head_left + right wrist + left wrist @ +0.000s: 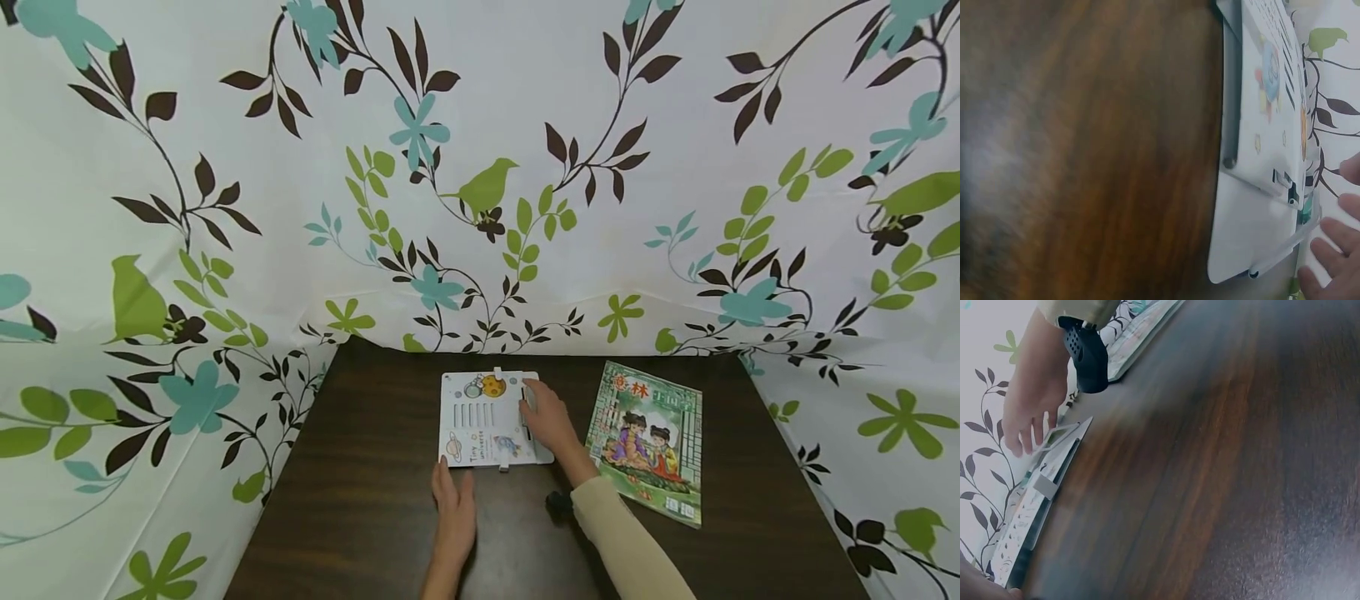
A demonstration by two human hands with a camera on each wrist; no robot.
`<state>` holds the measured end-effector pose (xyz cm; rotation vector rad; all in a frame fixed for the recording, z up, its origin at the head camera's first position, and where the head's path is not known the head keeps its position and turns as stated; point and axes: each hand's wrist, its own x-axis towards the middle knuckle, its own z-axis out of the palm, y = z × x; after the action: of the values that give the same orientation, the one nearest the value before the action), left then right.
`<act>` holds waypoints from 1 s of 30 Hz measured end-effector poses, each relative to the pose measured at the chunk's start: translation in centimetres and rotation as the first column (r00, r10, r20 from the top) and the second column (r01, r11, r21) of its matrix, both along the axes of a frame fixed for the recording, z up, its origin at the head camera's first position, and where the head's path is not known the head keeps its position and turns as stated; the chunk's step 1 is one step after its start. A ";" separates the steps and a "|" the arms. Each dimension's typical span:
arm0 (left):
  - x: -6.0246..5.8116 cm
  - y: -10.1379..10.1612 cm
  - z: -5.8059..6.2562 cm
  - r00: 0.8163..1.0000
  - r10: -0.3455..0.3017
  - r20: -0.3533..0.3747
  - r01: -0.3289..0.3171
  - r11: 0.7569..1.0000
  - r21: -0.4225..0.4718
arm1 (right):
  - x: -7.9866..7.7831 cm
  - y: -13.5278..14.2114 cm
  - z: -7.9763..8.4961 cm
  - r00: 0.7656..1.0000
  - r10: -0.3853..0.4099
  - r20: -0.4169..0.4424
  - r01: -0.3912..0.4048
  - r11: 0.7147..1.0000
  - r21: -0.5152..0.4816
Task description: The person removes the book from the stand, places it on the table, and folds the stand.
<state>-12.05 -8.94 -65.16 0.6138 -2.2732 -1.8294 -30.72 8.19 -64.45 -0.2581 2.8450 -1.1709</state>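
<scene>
A white folding book stand (465, 425) with planet drawings and "Tiny universe" print lies flat on the table in the head view. Small clips show at its top and bottom edges. My left hand (453, 512) has its fingertips at the stand's lower left corner, fingers straight. Over the right side is my right hand (547, 417), its fingers beside a narrow bar. The right wrist view shows those fingers (1332, 253) loosely spread next to a white bar (1288, 247), above a plain white plate (1250, 228) extending from under the printed panel.
A colourful magazine (652, 442) lies on the dark wood table (367, 500), to the right of the stand. A black wrist camera (1088, 359) hangs under the right forearm. Behind the table hangs a leaf-and-bird patterned cloth (510, 108).
</scene>
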 end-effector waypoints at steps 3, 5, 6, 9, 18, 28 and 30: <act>0.0 0.2 -0.4 1.000 0.006 -0.027 -0.006 1.000 -0.006 | -0.3 0.2 -0.2 1.000 -0.005 -0.023 0.006 0.998 0.069; 0.0 0.3 -0.8 0.999 0.011 -0.051 -0.012 1.000 -0.018 | -0.3 0.3 -0.3 1.000 -0.011 -0.018 0.012 0.996 0.087; 0.0 0.3 -0.9 0.998 0.012 -0.059 -0.013 1.000 -0.019 | -0.3 0.3 -0.3 1.000 -0.011 -0.008 0.012 0.996 0.087; -0.1 0.4 -1.4 0.997 0.030 -0.068 -0.031 0.999 -0.016 | -0.1 0.3 -0.2 1.000 -0.010 0.020 0.009 0.997 0.076; -0.3 0.5 -0.2 0.999 0.022 -0.044 -0.020 0.999 0.044 | 0.1 0.2 -0.3 0.999 0.006 0.047 -0.011 0.996 0.093; -0.9 0.3 -0.5 1.000 0.010 0.023 -0.011 1.000 0.028 | 0.2 0.4 -0.5 0.999 0.009 0.031 -0.012 0.994 0.109; -0.9 0.3 0.3 0.999 0.001 0.044 -0.003 0.999 0.040 | 0.2 0.4 -0.6 1.000 0.012 0.029 -0.015 0.994 0.108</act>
<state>-12.94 -8.63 -64.82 0.6691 -2.2675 -1.8825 -30.48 8.58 -65.02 -0.2528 2.8654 -1.0047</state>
